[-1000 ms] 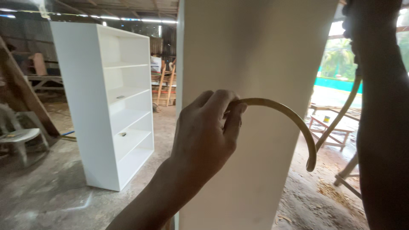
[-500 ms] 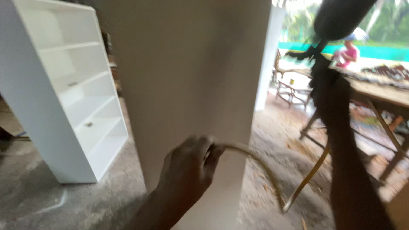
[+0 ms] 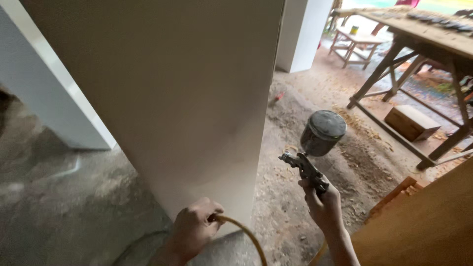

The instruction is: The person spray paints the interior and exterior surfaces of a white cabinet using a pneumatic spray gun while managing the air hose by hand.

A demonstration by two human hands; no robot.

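A tall white painted cabinet panel [image 3: 172, 98] fills the middle of the view. My right hand [image 3: 322, 202] grips a metal spray gun [image 3: 308, 165] with a grey cup [image 3: 322, 132] on top, its nozzle pointing left at the panel's lower edge. My left hand [image 3: 194, 227] is closed around the yellowish air hose [image 3: 249, 236], low down in front of the panel's bottom. The hose curves right and down out of view.
A white shelf unit [image 3: 54, 103] stands at the left. Another white piece [image 3: 303, 34] is behind the panel. A wooden workbench [image 3: 419, 34], a wooden box [image 3: 411, 122], a small table [image 3: 357, 42] and an orange-brown board [image 3: 423, 226] are at the right. The floor [image 3: 295, 148] carries sawdust.
My view has tilted down toward the floor. My right hand has lowered the spray gun from overhead to beside the panel's bottom. My left hand has dropped lower, still holding the hose.
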